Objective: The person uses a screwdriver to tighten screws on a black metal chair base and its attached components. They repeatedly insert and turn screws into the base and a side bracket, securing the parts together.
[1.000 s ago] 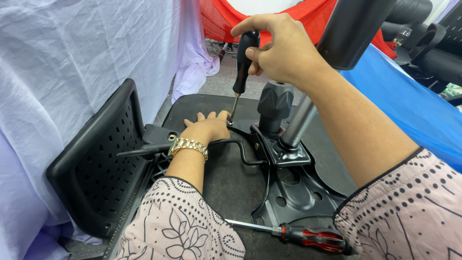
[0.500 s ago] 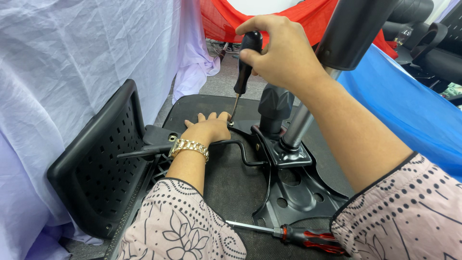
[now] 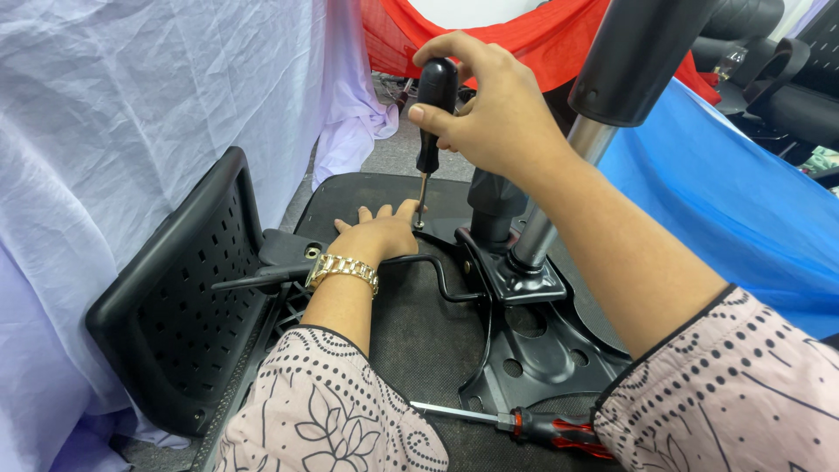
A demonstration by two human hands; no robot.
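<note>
Gripping the black screwdriver (image 3: pixel 430 114) upright, right hand (image 3: pixel 494 109) should press straight down while left hand (image 3: pixel 380 232), fingers flat, steadies the chair base (image 3: pixel 524 350).

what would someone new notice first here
The right hand at top centre grips a black-handled screwdriver, tip down on the underside of an upturned office chair. The left hand lies flat beside that tip, gold watch on the wrist. A red-handled screwdriver lies at bottom centre.

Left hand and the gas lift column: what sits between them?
In the head view, a bent black lever rod runs from the left hand toward the column, with the black screwdriver tip planted just beside the fingers.
</note>
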